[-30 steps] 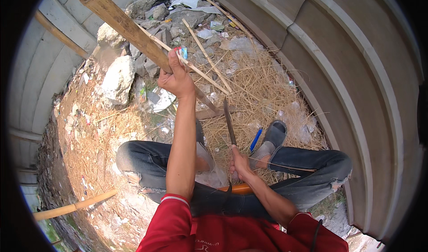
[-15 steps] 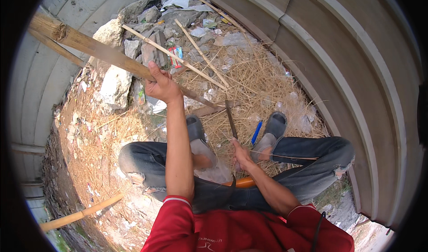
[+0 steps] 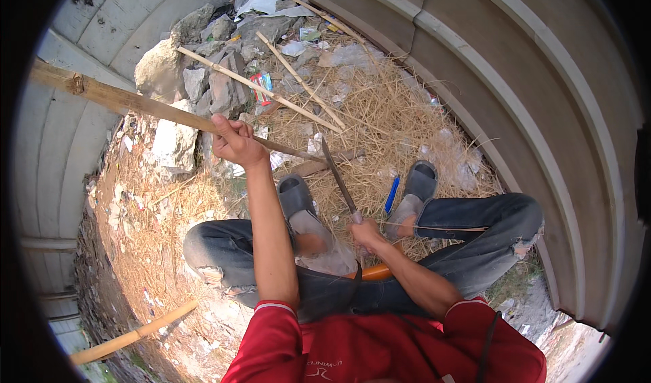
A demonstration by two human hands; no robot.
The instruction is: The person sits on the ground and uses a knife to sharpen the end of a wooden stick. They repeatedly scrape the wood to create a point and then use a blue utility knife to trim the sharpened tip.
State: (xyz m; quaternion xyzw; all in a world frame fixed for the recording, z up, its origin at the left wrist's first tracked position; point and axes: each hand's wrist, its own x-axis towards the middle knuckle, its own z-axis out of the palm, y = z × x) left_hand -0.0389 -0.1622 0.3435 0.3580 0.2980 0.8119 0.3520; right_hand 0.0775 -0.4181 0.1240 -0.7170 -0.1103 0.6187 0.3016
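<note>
My left hand (image 3: pixel 239 144) is closed round a long bamboo pole (image 3: pixel 149 107), which slants from the upper left down to the straw. The pole's lower end lies by a dark wooden piece (image 3: pixel 313 167) on the ground, in front of my left foot. My right hand (image 3: pixel 368 234), between my knees, grips a long dark-bladed knife (image 3: pixel 339 178) by its handle. The blade points away from me and leans left, its tip close to the pole's lower end; whether they touch I cannot tell. Fingers hide most of the knife's handle.
Thin bamboo strips (image 3: pixel 261 91) lie across straw (image 3: pixel 400 118) ahead. Rocks (image 3: pixel 175 137) are piled at the far left. A blue object (image 3: pixel 392 194) lies by my right foot, an orange thing (image 3: pixel 375 272) under my legs. Corrugated metal sheeting (image 3: pixel 515 98) curves along the right.
The knife's tip has swung left toward the pole's lower end. My left hand and the pole have shifted slightly left and down in view.
</note>
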